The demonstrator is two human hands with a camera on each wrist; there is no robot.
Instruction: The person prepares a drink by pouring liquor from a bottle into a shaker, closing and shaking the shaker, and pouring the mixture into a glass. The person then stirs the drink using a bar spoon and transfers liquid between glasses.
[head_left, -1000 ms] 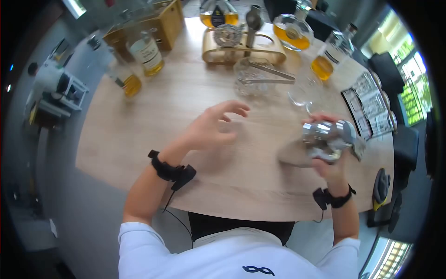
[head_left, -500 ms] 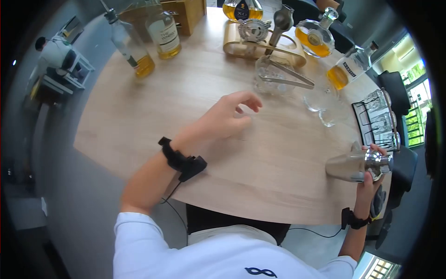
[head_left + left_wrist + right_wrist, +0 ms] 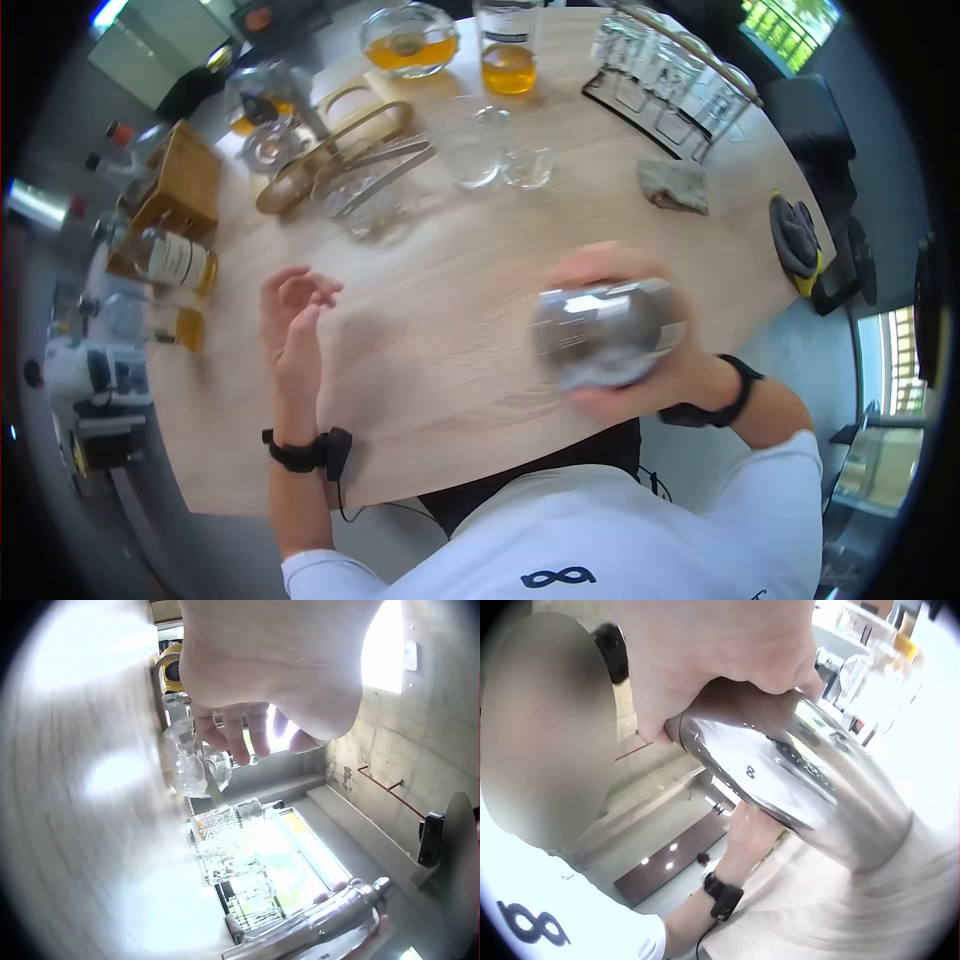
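Observation:
A shiny metal shaker (image 3: 605, 335) is gripped by the right hand (image 3: 650, 350) near the table's front right, blurred in the head view. In the right wrist view the fingers wrap the upper part of the shaker (image 3: 780, 765), whose wider body leans toward the tabletop. The left hand (image 3: 292, 325) is raised at the left with fingers loosely bent, holding nothing. From the left wrist, the left hand (image 3: 270, 675) hangs apart from the shaker (image 3: 322, 922), which shows low in that view.
Metal tongs (image 3: 385, 180) lie across a glass bowl (image 3: 365, 205), beside clear glasses (image 3: 470, 150). Behind stand a wooden stand (image 3: 285, 190), liquor bottles (image 3: 410, 45) and a rack of glasses (image 3: 665, 75). A grey cloth (image 3: 675, 187) and a dark grey object (image 3: 795, 235) lie right.
The head view has swung right. The right hand has brought the shaker inward from the table's right edge, and it now appears nearly end-on. The left hand stays empty, its fingers pointing more upward.

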